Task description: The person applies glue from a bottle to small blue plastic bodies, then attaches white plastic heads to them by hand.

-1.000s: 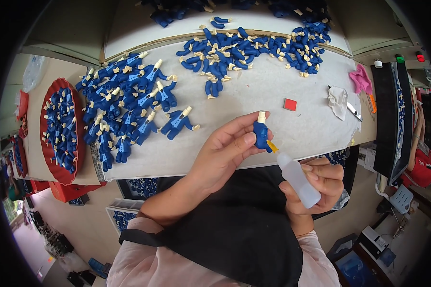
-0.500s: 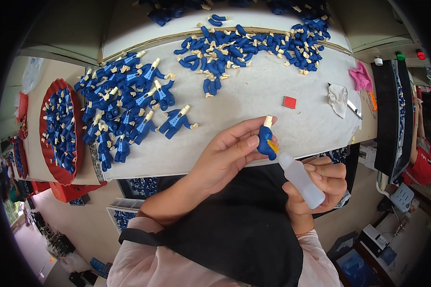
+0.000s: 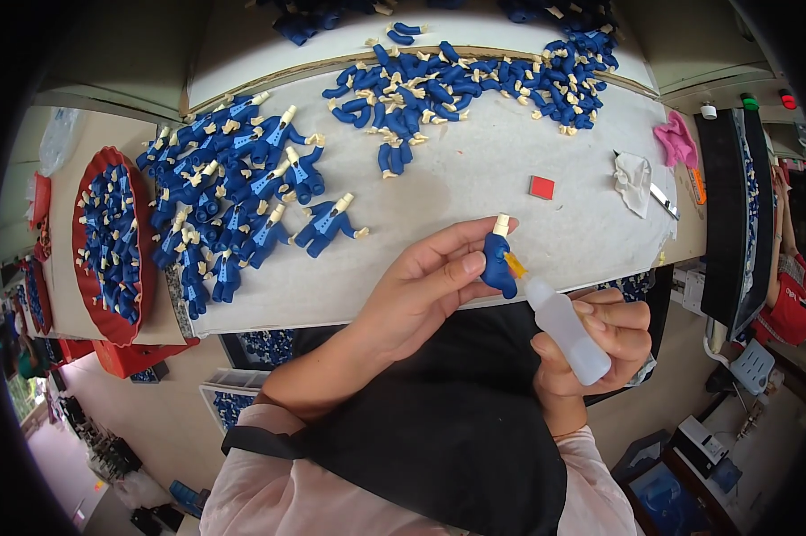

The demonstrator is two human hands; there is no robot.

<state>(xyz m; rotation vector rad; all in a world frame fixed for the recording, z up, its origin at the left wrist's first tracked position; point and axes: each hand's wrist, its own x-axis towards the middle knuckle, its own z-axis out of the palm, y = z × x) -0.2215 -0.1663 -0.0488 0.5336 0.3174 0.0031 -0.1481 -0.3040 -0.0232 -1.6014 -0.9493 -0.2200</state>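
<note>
Between the thumb and fingers of my left hand (image 3: 434, 281) is a blue doll body (image 3: 495, 268) with a cream neck peg, held upright over the front edge of the table. My right hand (image 3: 600, 339) is wrapped round a white translucent squeeze bottle (image 3: 568, 332). Its orange-yellow nozzle (image 3: 516, 265) points at the side of the doll body, at or very near the surface; I cannot tell if it touches. Left of my hands lies a pile of blue doll bodies (image 3: 233, 192) with cream hands and necks. Farther back is a heap of loose blue arms (image 3: 439, 89).
A red fluted tray (image 3: 144, 241) full of blue parts stands at the left. On the white table (image 3: 474, 188) lie a small red block (image 3: 541, 188), a crumpled white cloth (image 3: 633, 183) and a pink cloth (image 3: 676, 138). A dark conveyor (image 3: 729, 223) runs along the right, with another person beyond it.
The bottle has shifted slightly, and its nozzle now sits a little higher on the doll body. My left hand stays nearly still with the same doll body.
</note>
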